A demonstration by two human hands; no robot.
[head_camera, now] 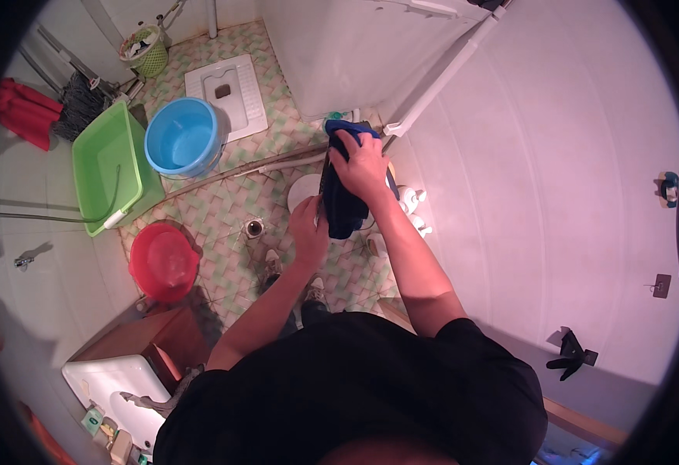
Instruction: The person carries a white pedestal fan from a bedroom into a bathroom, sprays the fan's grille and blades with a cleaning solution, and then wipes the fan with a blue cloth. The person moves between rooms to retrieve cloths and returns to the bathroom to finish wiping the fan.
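My right hand (363,168) lies spread over a dark blue cloth (344,203), fingers pressing on its far part. The cloth covers most of a flat object, whose thin dark edge shows along the left side; what it is I cannot tell. My left hand (309,232) holds that edge near the cloth's lower left corner. Partly behind the hands is a round white object (303,192). Several white bottles, one a white pump bottle (410,199), stand just right of the cloth, close to the wall.
A blue basin (182,136) sits beside the squat toilet (246,96). Along the left wall are a green tub (113,168) and a red bucket (164,263). A floor drain (254,228) lies in the tiles, and a white washbasin (118,383) stands lower left.
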